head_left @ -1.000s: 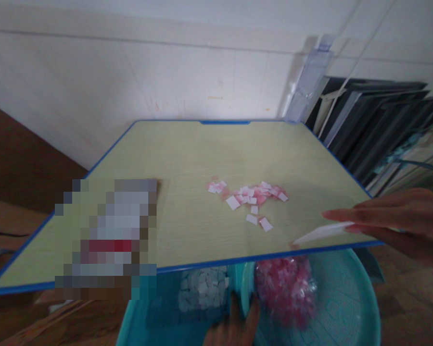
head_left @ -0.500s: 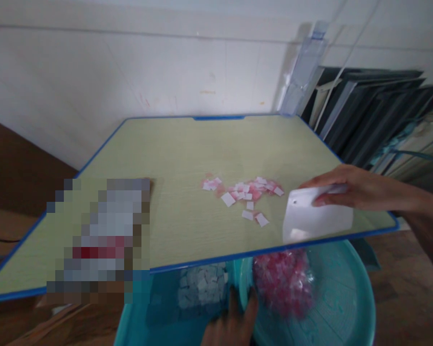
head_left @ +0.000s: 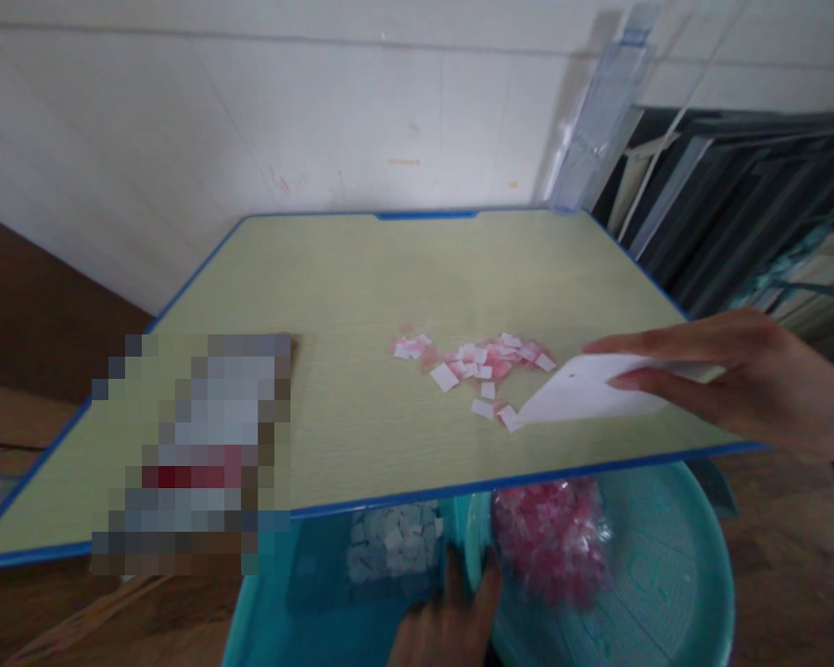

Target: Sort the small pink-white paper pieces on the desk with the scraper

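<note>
In my right hand [head_left: 743,380] is a thin white flat scraper [head_left: 590,394] with a small hole, held between thumb and fingers. Its tilted left corner meets one of the small white squares [head_left: 467,359] that lie with pink flakes on the pale yellow board [head_left: 347,278]. Below the board's front edge, my left hand [head_left: 445,616] pinches the rim of the round turquoise basin [head_left: 715,574], fingers on either side. That basin holds a clear bag of pink pieces [head_left: 552,547]. White squares [head_left: 396,542] fill part of the blue tub [head_left: 312,621] on the left.
A blurred-out flat item [head_left: 208,426] lies on the board's left side. Behind stands a white wall [head_left: 320,120], with a clear plastic container [head_left: 598,120] against it. Dark flat panels [head_left: 729,185] lean at the right. Wooden floor shows below.
My right hand has tilted the scraper and brought its corner left to the nearest white square. My left hand stays on the basin rim. The view has shifted slightly.
</note>
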Motion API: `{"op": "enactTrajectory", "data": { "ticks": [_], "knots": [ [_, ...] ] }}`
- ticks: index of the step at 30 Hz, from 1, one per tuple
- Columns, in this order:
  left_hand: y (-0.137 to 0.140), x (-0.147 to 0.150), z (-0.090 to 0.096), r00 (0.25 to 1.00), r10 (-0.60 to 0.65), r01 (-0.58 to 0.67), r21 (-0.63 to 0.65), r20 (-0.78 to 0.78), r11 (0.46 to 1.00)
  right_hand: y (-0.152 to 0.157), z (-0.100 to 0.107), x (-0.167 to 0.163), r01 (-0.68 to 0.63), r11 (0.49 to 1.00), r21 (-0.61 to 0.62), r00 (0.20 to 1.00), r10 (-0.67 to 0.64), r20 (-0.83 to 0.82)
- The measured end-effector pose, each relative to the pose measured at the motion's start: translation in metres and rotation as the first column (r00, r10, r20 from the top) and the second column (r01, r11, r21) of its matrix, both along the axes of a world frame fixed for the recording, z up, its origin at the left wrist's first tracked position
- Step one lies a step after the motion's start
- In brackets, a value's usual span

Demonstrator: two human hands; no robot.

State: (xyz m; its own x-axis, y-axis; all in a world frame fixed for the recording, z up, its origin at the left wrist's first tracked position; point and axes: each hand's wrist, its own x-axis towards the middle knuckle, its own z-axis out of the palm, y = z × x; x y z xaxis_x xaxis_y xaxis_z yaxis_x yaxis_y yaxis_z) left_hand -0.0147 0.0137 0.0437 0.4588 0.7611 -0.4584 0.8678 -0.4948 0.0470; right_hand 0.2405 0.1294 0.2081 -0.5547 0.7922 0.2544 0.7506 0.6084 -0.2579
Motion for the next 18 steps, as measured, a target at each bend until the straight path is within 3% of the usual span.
{"op": "enactTrajectory", "data": {
  "ticks": [5, 11, 18],
  "knots": [
    [0.003, -0.003, 0.003, 0.997, 0.042, -0.035, -0.120, 0.057, 0.992, -0.003, 0.006, 0.001, -0.114, 0.992, -0.044, 0.989, 0.118, 0.094],
    [0.004, -0.001, 0.005, 0.999, 0.044, -0.040, -0.122, 0.027, 0.992, -0.014, 0.009, 0.013, -0.003, 0.995, 0.102, 0.976, -0.019, 0.217],
    [0.008, -0.002, 0.012, 0.996, 0.063, -0.049, -0.214, 0.059, 0.976, -0.024, 0.014, 0.017, -0.090, 0.995, 0.049, 0.985, 0.082, 0.155]
  ]
}}
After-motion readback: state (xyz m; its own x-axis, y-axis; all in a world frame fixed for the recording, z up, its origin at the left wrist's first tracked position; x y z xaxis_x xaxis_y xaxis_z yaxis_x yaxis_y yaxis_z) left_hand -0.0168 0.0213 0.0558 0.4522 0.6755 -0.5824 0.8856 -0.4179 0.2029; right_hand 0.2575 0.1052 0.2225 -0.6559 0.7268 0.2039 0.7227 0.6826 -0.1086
